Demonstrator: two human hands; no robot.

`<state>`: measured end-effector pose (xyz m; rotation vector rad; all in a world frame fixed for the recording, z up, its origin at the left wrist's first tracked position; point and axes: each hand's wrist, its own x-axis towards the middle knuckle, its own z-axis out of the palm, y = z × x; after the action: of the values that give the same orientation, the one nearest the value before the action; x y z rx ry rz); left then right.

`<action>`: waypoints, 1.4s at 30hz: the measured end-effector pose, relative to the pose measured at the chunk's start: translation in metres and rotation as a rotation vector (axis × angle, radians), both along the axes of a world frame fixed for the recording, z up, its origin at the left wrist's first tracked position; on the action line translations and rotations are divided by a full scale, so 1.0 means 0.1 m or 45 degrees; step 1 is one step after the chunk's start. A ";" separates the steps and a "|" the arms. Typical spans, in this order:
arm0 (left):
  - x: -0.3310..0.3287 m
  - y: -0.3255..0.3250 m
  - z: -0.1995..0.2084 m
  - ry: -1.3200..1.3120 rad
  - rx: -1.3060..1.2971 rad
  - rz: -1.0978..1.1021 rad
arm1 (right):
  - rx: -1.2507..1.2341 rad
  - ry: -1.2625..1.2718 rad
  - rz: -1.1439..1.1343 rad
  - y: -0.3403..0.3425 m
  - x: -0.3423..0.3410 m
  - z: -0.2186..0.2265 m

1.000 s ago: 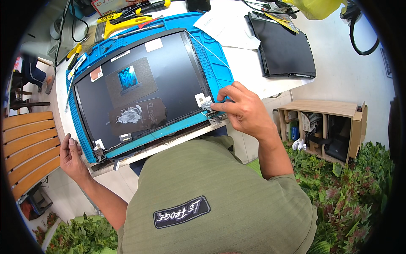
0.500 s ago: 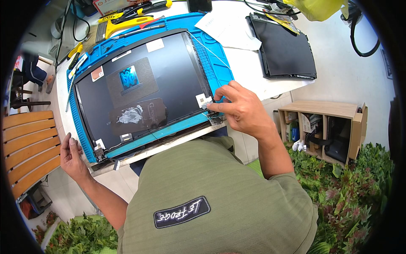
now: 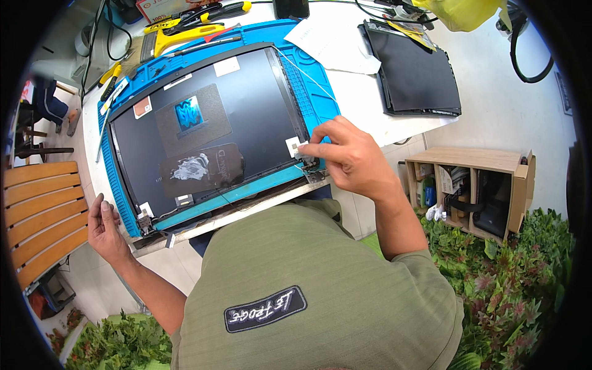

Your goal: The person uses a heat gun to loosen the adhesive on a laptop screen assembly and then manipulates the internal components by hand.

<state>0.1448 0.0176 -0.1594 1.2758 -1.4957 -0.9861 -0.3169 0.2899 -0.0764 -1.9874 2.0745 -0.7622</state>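
Note:
A dark laptop lid shell (image 3: 259, 105) lies with its inside up on a blue work mat (image 3: 317, 92). White square pads are stuck near its corners, and a dark plate with a smear of silvery paste (image 3: 190, 168) rests near its front edge. My right hand (image 3: 353, 157) reaches over the lid's near right corner. Its index finger is stretched out, the tip at the white pad (image 3: 293, 147) beside the hinge (image 3: 310, 164); the other fingers are bent and the thumb is hidden. My left hand (image 3: 108, 231) is beside the mat's left edge, fingers loosely bent and apart, holding nothing.
Behind the lid lie a yellow-handled brush (image 3: 179, 38), pliers and other tools. A white paper sheet (image 3: 333, 46) and a stack of black panels (image 3: 416, 71) occupy the table's right side. A slatted wooden bench (image 3: 46, 209) stands left, a small wooden shelf (image 3: 468, 160) right.
My right index fingertip has shifted slightly up the lid's corner, off the hinge area and onto the white pad. My left hand and the lid have stayed put.

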 end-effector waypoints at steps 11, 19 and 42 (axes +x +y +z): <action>0.00 0.01 0.08 -0.093 0.065 -0.046 | -0.205 -0.411 -0.408 0.26 -0.14 0.05; -0.26 0.12 0.47 -0.419 0.079 -0.236 | -0.056 -0.607 -0.471 -0.07 -0.02 0.01; -0.18 0.05 0.39 -0.061 0.309 -0.233 | 0.062 -1.584 -0.300 -0.41 -0.17 -0.31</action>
<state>0.1267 0.0223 -0.1202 1.3570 -1.5875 -1.2967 -0.3335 0.2493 -0.1077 -0.7628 1.4538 -1.4446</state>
